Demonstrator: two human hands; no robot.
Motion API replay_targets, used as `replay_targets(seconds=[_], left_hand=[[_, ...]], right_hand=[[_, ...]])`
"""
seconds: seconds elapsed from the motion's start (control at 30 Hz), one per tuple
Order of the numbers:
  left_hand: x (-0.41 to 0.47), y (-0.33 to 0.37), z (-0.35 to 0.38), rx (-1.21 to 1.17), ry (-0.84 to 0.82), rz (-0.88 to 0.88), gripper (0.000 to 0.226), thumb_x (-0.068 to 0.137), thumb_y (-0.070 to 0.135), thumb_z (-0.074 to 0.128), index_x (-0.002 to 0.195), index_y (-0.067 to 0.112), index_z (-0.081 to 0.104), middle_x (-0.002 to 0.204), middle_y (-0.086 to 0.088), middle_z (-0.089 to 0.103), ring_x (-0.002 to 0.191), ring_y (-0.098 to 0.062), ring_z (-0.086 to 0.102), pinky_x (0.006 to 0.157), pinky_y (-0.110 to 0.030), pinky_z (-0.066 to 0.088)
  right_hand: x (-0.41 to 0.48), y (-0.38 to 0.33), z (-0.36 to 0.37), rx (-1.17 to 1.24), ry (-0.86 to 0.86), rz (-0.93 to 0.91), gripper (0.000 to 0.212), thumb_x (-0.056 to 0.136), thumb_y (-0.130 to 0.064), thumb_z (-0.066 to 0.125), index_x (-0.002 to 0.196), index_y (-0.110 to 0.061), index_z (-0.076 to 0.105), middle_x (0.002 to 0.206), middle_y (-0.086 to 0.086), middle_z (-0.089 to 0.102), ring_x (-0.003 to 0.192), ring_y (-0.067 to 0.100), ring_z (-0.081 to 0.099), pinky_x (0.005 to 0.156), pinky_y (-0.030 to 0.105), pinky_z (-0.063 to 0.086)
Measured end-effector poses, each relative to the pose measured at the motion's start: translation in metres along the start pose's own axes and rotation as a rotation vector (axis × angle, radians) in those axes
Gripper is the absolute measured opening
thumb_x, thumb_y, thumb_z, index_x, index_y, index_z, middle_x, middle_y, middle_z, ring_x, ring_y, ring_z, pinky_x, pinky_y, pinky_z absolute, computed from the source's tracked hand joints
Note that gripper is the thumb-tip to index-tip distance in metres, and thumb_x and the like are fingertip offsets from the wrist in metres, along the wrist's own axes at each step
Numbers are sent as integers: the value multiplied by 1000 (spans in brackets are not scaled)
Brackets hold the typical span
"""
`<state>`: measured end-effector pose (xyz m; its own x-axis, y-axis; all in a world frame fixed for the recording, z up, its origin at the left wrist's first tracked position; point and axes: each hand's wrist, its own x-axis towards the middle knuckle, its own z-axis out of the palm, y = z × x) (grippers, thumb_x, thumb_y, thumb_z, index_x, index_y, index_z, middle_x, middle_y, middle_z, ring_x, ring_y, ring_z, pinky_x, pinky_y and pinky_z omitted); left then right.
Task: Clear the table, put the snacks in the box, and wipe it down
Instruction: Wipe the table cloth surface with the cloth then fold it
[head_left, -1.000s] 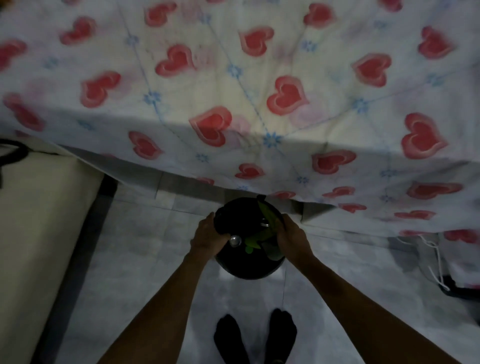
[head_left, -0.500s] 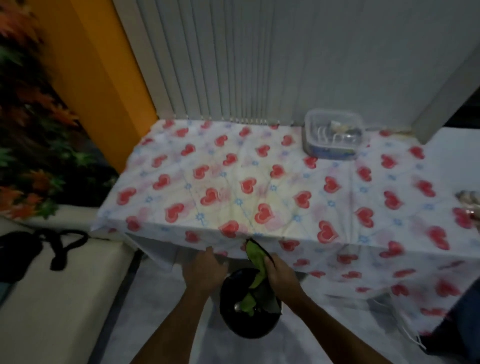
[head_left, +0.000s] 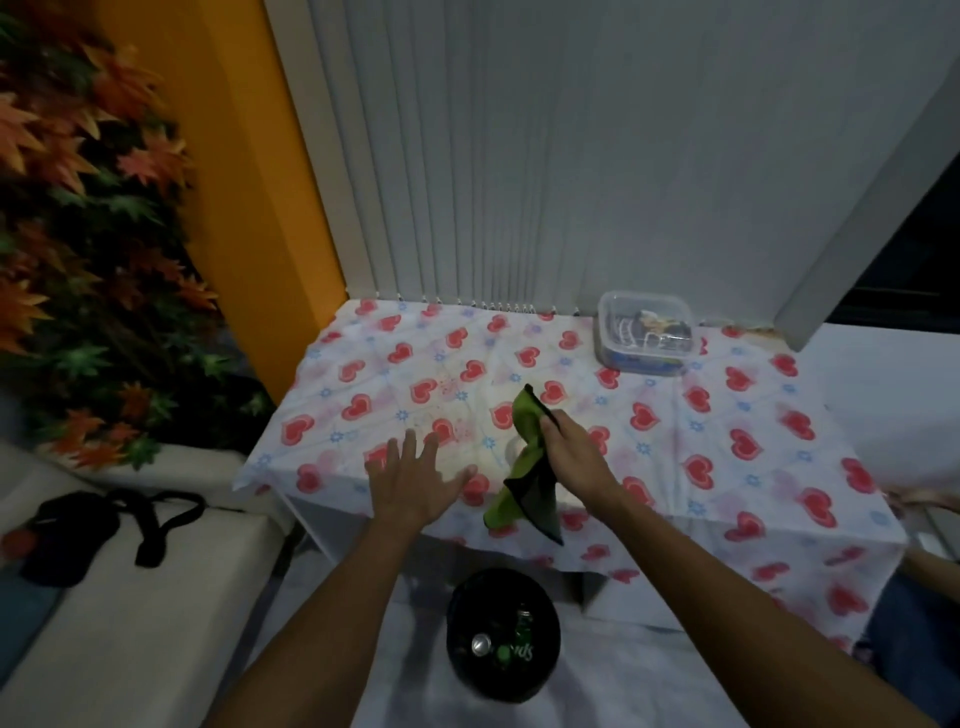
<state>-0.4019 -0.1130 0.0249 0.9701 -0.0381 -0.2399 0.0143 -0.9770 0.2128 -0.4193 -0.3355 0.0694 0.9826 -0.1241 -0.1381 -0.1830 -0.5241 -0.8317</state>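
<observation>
Cloth (head_left: 527, 467), green and black: centre of frame, hanging above the near part of the desk (head_left: 675, 441), bunched at its upper half.
Right hand (head_left: 569, 452): fingers curled round the cloth.
Left hand (head_left: 410, 480): palm down, fingers straight and spread, holding nothing, left of the cloth over the desk's near edge; contact unclear.
Desk: covered by a white, heart-printed tablecloth.
Box (head_left: 644, 332): clear plastic, lidded, packets inside; far side of the desk, upper right of centre.
Bin (head_left: 503, 634): black, round, on the floor at lower centre; contains a can (head_left: 480, 644) and green packaging.
</observation>
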Motion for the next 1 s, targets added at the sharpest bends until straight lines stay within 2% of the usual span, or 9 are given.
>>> replay_targets(seconds=[0.17, 0.27, 0.37, 0.5, 0.67, 0.77, 0.83, 0.9, 1.0], left_hand=[[18, -24, 15, -23, 2, -65, 98, 80, 90, 20, 159, 33, 9, 169, -5, 3, 154, -31, 5, 120, -61, 7], [38, -38, 28, -8, 0, -100, 99, 79, 91, 20, 159, 34, 6, 169, -4, -1, 155, -30, 1, 120, -62, 6], [65, -47, 41, 39, 22, -116, 103, 76, 93, 17, 159, 34, 4, 169, -6, -4, 155, -31, 0, 118, -65, 9], [110, -55, 58, 65, 28, -119, 104, 76, 94, 15, 159, 31, 7, 168, -8, 1, 155, -32, 4, 117, -65, 12], [161, -82, 88, 160, 41, -90, 91, 83, 88, 15, 148, 26, 30, 153, -14, 37, 139, -37, 36, 103, -64, 37], [179, -96, 99, 203, 83, -73, 86, 85, 83, 23, 148, 25, 33, 155, -15, 35, 139, -38, 36, 101, -61, 39], [189, -104, 102, 199, 97, -61, 86, 87, 80, 26, 152, 25, 31, 160, -15, 29, 145, -38, 29, 106, -65, 34], [198, -111, 103, 187, 126, -40, 84, 88, 79, 24, 153, 26, 32, 161, -15, 28, 146, -38, 27, 108, -69, 29], [209, -117, 103, 164, 129, -23, 81, 89, 79, 25, 153, 29, 32, 161, -14, 29, 147, -37, 28, 107, -71, 28]], right_hand=[[30, 3, 1, 141, 12, 64, 32, 105, -44, 32, 122, -28, 54, 117, 0, 61, 106, 22, 60, 96, 50, 51], [58, 12, 5, 252, 3, 133, 45, 100, -53, 33, 139, -38, 48, 134, -2, 58, 115, 21, 59, 99, 49, 52], [92, 16, 11, 301, 1, 155, 48, 95, -56, 34, 139, -40, 47, 135, -2, 58, 116, 19, 59, 99, 49, 51], [147, 24, 20, 301, -1, 147, 52, 89, -62, 35, 127, -34, 56, 127, -1, 62, 115, 21, 60, 99, 53, 50], [205, 35, 26, 258, 33, 147, 27, 89, -63, 34, 90, -53, 59, 106, -6, 65, 102, 22, 64, 92, 56, 53], [226, 34, 29, 261, 45, 148, 43, 89, -67, 33, 114, -44, 60, 120, -5, 63, 110, 21, 61, 96, 53, 52], [231, 27, 36, 224, 70, 100, 48, 97, -59, 34, 128, -29, 55, 118, -2, 61, 105, 20, 60, 93, 49, 52], [230, 20, 50, 167, 63, 21, 40, 103, -47, 36, 119, -16, 57, 103, 6, 63, 89, 20, 60, 83, 47, 50], [222, 9, 87, 1, -13, -110, 33, 105, -45, 36, 117, -21, 56, 84, -3, 65, 70, 7, 59, 66, 31, 47]])
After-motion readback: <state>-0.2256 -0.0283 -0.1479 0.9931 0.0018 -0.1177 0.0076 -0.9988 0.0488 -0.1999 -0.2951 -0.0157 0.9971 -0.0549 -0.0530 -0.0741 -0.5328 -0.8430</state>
